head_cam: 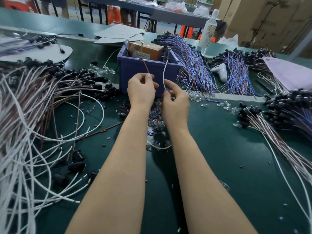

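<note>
While the purple bin holds a brown box, we pinch a brown wire in our left hand and a white wire in our right hand, just in front of it, above the counter.

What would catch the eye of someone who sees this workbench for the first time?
At the centre, the left hand pinches a brown wire and the right hand pinches a white wire, just in front of a purple bin. Heaps of white and brown wires with black caps fill the left of the table, and a blue-and-brown wire bundle lies right of the bin.
</note>
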Demonstrator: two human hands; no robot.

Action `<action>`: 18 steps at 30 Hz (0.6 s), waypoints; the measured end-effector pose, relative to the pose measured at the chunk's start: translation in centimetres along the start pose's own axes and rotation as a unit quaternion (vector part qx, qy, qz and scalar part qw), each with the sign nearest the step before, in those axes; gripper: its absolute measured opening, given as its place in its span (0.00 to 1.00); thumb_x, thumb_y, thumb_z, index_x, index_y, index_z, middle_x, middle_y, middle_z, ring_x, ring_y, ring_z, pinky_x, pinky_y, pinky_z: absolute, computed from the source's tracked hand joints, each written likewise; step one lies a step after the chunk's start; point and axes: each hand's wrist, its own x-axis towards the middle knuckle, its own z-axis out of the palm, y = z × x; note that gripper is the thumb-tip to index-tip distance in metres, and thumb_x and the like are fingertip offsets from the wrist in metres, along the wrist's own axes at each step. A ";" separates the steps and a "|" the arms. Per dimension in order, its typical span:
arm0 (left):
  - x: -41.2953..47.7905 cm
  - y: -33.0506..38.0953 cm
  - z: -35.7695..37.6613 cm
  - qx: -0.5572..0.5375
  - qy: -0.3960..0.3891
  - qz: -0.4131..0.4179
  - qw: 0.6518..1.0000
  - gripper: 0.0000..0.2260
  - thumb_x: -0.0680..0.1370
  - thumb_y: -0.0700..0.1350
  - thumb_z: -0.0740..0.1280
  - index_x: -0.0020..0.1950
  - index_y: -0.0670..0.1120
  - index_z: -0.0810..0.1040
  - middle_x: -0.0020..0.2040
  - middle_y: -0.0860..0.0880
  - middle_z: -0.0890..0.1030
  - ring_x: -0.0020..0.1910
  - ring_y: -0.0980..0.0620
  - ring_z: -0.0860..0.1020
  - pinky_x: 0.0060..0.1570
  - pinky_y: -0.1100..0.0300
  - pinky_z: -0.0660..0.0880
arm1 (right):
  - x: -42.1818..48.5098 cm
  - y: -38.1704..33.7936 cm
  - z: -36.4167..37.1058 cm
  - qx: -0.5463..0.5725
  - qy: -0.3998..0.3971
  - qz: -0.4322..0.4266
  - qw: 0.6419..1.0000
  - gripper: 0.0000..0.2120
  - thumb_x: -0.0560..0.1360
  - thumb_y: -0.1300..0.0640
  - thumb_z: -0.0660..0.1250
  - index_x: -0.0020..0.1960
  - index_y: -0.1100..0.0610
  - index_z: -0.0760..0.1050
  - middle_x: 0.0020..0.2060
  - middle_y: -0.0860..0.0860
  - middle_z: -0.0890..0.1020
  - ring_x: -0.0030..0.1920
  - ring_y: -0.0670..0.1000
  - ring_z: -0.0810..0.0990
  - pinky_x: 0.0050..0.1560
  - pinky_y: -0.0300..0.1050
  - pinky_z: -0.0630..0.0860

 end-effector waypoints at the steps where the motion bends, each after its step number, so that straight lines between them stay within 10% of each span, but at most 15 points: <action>1: 0.0 0.1 0.0 0.004 -0.009 -0.001 1.000 0.08 0.81 0.43 0.59 0.47 0.45 0.77 0.34 0.52 0.79 0.31 0.60 0.76 0.40 0.60 0.74 | 0.0 0.1 0.0 0.001 0.001 -0.001 1.000 0.14 0.79 0.63 0.59 0.61 0.55 0.77 0.45 0.48 0.79 0.43 0.46 0.76 0.50 0.42 0.74; 10: -2.2 1.5 0.4 0.352 -0.229 0.061 0.906 0.09 0.79 0.45 0.62 0.52 0.45 0.82 0.50 0.46 0.83 0.50 0.47 0.79 0.48 0.60 0.72 | 1.4 0.6 -1.6 0.059 0.130 0.098 0.985 0.09 0.80 0.57 0.58 0.53 0.59 0.75 0.41 0.49 0.77 0.41 0.48 0.73 0.48 0.46 0.71; 13: -3.2 1.6 0.2 0.382 -0.276 0.041 0.881 0.10 0.79 0.46 0.63 0.52 0.44 0.82 0.45 0.45 0.82 0.44 0.47 0.77 0.43 0.62 0.70 | 1.7 0.4 -3.4 -0.022 0.211 0.104 0.972 0.19 0.79 0.59 0.59 0.69 0.62 0.66 0.64 0.57 0.71 0.63 0.53 0.71 0.66 0.52 0.67; 15: -3.3 2.0 -0.6 0.331 -0.211 0.052 0.918 0.10 0.79 0.45 0.62 0.50 0.43 0.82 0.43 0.46 0.81 0.41 0.49 0.76 0.42 0.62 0.69 | 0.9 -0.3 -3.9 -0.093 0.226 0.033 0.969 0.22 0.78 0.60 0.61 0.71 0.62 0.64 0.68 0.58 0.68 0.69 0.55 0.66 0.70 0.53 0.62; 18: -2.3 2.8 -2.5 0.138 0.010 0.077 0.987 0.08 0.78 0.39 0.60 0.49 0.43 0.79 0.45 0.45 0.82 0.45 0.48 0.79 0.48 0.58 0.75 | -0.9 -2.0 -2.4 -0.113 0.045 -0.086 0.989 0.10 0.77 0.61 0.63 0.56 0.61 0.78 0.52 0.56 0.81 0.54 0.53 0.78 0.58 0.53 0.73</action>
